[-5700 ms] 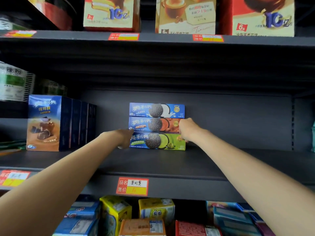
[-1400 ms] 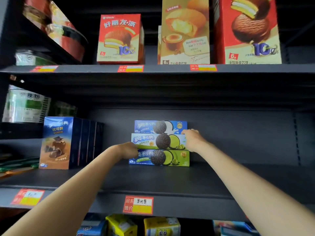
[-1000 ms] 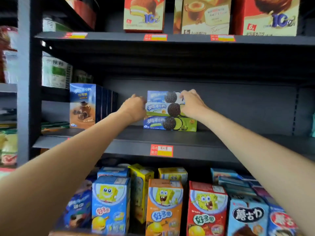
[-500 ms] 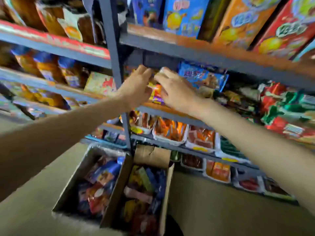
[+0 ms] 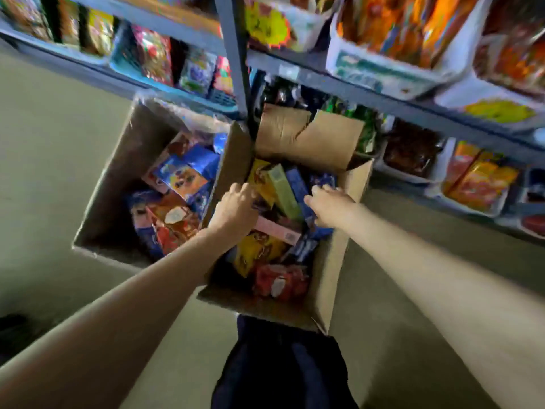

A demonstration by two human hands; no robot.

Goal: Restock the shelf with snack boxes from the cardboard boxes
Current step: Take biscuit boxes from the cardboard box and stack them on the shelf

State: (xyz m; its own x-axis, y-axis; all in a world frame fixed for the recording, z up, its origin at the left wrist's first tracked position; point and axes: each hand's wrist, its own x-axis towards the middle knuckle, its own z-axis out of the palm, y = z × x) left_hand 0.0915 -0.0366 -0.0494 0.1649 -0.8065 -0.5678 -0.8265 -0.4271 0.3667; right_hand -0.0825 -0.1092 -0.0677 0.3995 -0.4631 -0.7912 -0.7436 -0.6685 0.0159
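Two open cardboard boxes are sitting on the floor: the right box [image 5: 333, 261] at centre, the left box [image 5: 118, 184] touching it at 9 o'clock. Both hands are reaching into the right box, the left hand [image 5: 236, 209] and right hand [image 5: 331, 206] flanking a green box [image 5: 283, 191]. Whether either is gripping anything is unclear through blur. Shelves [image 5: 383, 97] are running across 12 to 2 o'clock.

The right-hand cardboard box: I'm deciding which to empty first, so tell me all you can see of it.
The right-hand cardboard box is plain brown card, open-topped, with a creased flap folded back toward the shelves. It sits on the floor beside another box, crammed with jumbled snack boxes. Both hands, left and right, reach into it.
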